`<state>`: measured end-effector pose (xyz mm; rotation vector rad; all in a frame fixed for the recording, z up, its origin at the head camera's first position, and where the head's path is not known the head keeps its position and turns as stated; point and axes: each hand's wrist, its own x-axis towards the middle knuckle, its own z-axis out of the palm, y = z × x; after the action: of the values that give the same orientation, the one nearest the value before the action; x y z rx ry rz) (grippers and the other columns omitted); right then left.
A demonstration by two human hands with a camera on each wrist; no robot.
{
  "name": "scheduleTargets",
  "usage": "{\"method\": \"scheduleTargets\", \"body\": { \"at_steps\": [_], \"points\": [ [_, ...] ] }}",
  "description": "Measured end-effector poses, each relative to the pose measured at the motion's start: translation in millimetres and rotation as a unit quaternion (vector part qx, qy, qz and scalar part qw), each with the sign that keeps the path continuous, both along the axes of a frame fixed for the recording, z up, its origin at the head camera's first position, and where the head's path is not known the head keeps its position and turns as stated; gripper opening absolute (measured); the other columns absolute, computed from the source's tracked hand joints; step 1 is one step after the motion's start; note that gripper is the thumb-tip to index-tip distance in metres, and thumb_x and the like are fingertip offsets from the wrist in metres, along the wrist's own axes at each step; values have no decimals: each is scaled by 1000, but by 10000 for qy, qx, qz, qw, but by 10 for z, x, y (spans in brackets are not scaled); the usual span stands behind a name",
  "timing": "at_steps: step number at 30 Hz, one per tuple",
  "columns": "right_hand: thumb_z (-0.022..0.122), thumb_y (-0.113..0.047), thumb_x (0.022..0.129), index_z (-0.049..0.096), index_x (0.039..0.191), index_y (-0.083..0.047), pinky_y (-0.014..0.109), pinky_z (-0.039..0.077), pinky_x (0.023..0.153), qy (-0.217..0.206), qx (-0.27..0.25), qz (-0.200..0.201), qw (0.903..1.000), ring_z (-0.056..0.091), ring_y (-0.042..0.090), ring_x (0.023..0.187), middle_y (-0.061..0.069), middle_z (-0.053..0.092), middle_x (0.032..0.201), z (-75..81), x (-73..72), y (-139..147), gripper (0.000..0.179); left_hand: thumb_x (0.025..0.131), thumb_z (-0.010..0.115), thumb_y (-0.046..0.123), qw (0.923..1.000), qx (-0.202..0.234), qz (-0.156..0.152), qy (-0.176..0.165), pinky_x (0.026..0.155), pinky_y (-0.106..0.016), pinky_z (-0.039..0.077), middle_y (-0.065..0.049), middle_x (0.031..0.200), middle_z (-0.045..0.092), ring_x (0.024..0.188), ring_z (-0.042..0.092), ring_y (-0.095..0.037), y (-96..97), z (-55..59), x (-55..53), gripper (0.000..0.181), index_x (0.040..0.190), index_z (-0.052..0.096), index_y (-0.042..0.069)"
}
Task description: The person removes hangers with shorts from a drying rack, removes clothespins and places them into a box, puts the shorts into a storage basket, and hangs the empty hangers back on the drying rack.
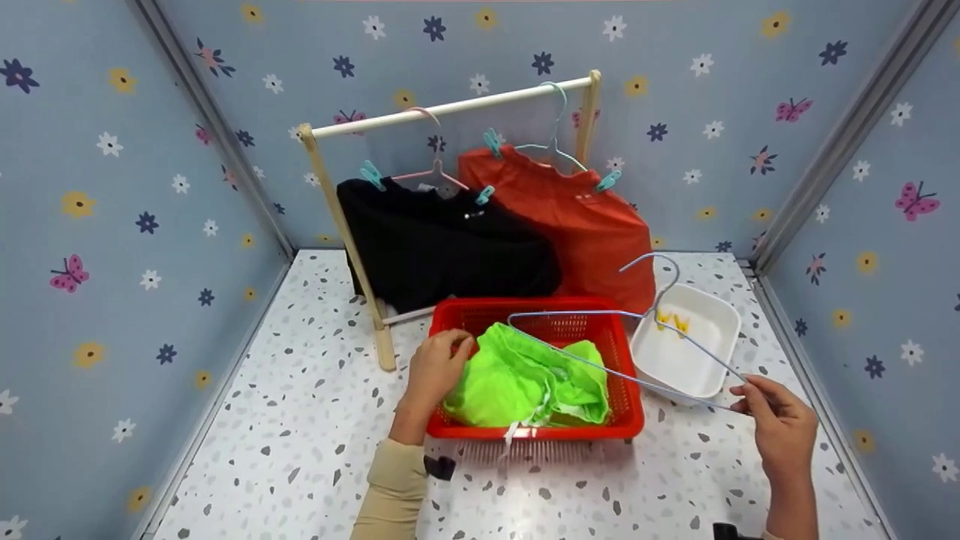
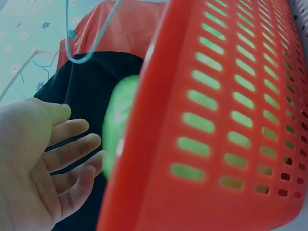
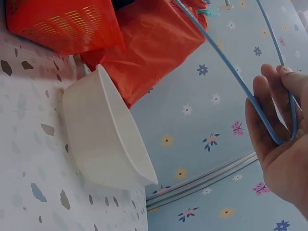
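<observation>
My right hand (image 1: 784, 424) holds one end of a blue clothes hanger (image 1: 574, 356), with the thumb and fingers about its corner, as the right wrist view also shows. The hanger hangs in the air across a red basket (image 1: 634, 420), its hook pointing up and to the left. Inside the basket lies a crumpled bright green garment (image 1: 499, 382) with a white string. At the basket's left rim is my left hand (image 1: 436, 369), its fingers loosely bent beside the green cloth. Nothing is gripped by these fingers in the left wrist view (image 2: 57, 159).
A wooden rack (image 1: 457, 107) stands behind the basket. From it hang a black garment (image 1: 450, 247) and an orange-red garment (image 1: 592, 232), both on hangers with teal clips (image 1: 610, 180). The white tub (image 1: 724, 330) at the right contains yellow clips (image 1: 681, 324). Patterned walls enclose the table.
</observation>
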<state>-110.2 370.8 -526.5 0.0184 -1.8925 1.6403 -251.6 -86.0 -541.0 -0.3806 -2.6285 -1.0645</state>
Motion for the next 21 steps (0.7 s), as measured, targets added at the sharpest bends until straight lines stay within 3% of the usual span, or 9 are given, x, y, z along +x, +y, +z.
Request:
{"method": "scheduleTargets", "body": {
  "at_steps": [6,13,17,21],
  "points": [
    [57,10,93,60,106,21,21,54,63,67,-337,84,9994,65,14,64,8,70,81,9,-47,-48,18,96,63,22,10000,24,23,-31,65,-38,51,2,85,69,75,64,-16,-68,15,9,15,96,75,13],
    [57,11,92,60,106,22,22,54,61,21,-588,93,9982,66,15,63,12,70,80,-3,-69,-142,18,97,61,26,9989,2,-301,-351,67,-35,51,3,85,68,73,62,-13,-114,17,34,19,96,74,13],
    [58,9,92,60,107,22,23,55,61,28,-426,269,9987,67,16,62,11,71,82,-10,-99,-174,19,97,61,26,9997,82,-137,-205,67,-36,51,3,85,69,74,63,-15,-161,33,25,19,96,74,13],
    [58,10,92,61,108,20,25,55,62,65,-488,691,9964,68,17,62,10,72,84,27,-113,-208,19,96,62,25,9992,168,284,214,65,-37,51,3,83,69,73,64,-16,-226,53,-9,17,93,75,14]
  ]
}}
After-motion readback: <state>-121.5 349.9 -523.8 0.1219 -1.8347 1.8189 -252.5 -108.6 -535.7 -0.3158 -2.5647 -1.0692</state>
